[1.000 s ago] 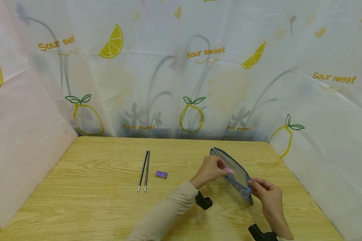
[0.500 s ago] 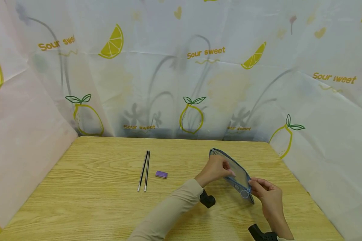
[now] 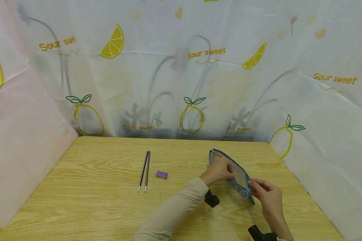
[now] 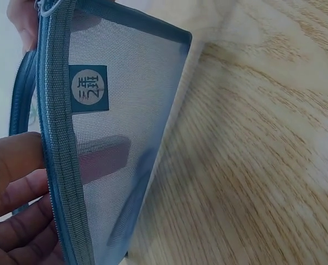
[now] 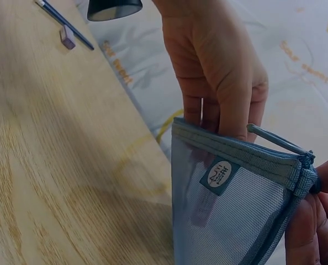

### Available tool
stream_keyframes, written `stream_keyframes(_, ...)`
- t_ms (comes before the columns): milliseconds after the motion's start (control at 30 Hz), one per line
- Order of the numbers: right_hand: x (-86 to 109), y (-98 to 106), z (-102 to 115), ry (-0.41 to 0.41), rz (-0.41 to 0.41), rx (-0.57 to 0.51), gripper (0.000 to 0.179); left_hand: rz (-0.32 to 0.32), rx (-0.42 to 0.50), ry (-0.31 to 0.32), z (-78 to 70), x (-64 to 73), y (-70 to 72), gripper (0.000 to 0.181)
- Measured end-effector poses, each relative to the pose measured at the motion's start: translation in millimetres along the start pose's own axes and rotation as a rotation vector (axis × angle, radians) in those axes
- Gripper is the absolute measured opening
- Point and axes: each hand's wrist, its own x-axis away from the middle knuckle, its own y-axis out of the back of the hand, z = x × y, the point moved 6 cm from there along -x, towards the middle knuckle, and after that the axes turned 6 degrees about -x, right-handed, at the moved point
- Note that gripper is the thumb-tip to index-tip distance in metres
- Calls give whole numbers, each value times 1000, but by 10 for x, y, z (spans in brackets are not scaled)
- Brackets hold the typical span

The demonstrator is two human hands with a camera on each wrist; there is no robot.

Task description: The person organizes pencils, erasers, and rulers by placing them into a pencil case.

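Left hand (image 3: 219, 170): pinching pink rectangular eraser (image 4: 105, 164) inside blue mesh zippered pouch (image 5: 241, 212) | right hand (image 3: 269, 194): fingertips clamping pouch's corner

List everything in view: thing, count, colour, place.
Rectangular zippered mesh pouch: 1, blue, between the hands
Square printed label: 1, blue with white circle, on the pouch
Flat oblong block: 1, pink, behind the pouch's mesh
Small rectangular block: 1, purple, on the table
Slim white-ended pencils: 2, black, left of the purple block
Wood-grain table: 1, yellow-brown, beneath everything
Lemon-print sheeting: count unclear, white, around the table
Long sleeves: 2, beige, forearms, right barely visible
Wrist devices: 2, black, one per wrist
Left hand: 1, bare, fingers in the pouch's opening
Right hand: 1, bare, pinching the pouch's end
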Motion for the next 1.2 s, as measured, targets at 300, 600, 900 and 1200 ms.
stream_keyframes(300, -6, 9, -4, 11, -8, -10, 5, 26, 36, -6, 32, -38, -63, 8)
stream_keyframes(600, -3, 18, 2, 10, -56, -28, 10, 49, 34, 0, 19, -46, -90, 9)
stream_keyframes(900, -11, 25, -9, 13, -93, -39, 5, 73, 3, 16, 42, -69, -134, 10)
stream_keyframes(1200, -198, 147, -219, 92, -25, -33, 18, 103, -5, 74, 84, -50, -170, 11)
